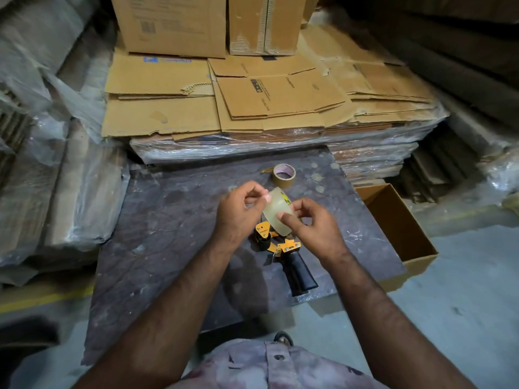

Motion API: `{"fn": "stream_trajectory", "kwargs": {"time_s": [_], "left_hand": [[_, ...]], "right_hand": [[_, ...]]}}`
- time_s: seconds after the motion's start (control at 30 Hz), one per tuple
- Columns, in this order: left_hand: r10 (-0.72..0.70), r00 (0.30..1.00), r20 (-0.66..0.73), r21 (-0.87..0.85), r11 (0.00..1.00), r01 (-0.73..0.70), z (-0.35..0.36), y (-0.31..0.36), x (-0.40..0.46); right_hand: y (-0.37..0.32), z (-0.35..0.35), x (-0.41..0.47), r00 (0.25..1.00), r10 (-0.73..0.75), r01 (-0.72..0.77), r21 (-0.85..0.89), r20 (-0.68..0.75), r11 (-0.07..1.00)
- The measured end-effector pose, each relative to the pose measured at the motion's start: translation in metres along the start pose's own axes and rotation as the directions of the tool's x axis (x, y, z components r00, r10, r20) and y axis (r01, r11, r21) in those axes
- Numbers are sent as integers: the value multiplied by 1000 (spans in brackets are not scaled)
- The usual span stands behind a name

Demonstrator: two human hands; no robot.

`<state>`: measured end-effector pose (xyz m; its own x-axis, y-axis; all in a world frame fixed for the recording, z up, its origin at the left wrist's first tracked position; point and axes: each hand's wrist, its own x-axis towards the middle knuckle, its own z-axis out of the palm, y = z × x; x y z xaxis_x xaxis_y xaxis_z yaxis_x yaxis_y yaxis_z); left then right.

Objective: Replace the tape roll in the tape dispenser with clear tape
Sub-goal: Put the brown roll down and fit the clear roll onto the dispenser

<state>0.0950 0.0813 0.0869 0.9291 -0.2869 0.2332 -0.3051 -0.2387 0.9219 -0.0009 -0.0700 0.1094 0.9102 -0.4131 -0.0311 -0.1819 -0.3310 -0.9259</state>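
Both my hands hold a clear tape roll (276, 209) above the dark board. My right hand (309, 223) grips the roll from its right side, thumb pressed on the outer face. My left hand (241, 211) pinches at the roll's upper left edge with thumb and fingertips. Directly below lies the tape dispenser (283, 251), orange metal with a black handle pointing toward me; its roll holder is partly hidden behind the clear roll. A brown tape roll (284, 175) lies flat on the board farther away.
The dark board (168, 220) lies on the floor. An open cardboard box (398, 228) stands at its right edge. Behind it rises a plastic-wrapped stack of flattened cartons (252, 108). Wrapped bundles (56, 192) crowd the left.
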Motion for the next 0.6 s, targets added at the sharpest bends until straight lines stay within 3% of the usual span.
{"fn": "stream_trajectory", "kwargs": {"time_s": [0.2,0.3,0.47,0.6], "left_hand": [[62,994,87,186,980,-77,15,18,4],[9,998,65,172,985,-20,16,21,6],[63,985,159,208,973,-96,18,25,6],[-23,980,200,192,981,-16,17,19,5]], "right_hand": [[2,-15,13,999,-26,27,-63,22,998],[8,-23,18,997,-40,44,-59,65,997],[9,-22,30,971,-12,13,-4,240,1000],[20,-19,37,960,-5,0,18,281,1000]]}}
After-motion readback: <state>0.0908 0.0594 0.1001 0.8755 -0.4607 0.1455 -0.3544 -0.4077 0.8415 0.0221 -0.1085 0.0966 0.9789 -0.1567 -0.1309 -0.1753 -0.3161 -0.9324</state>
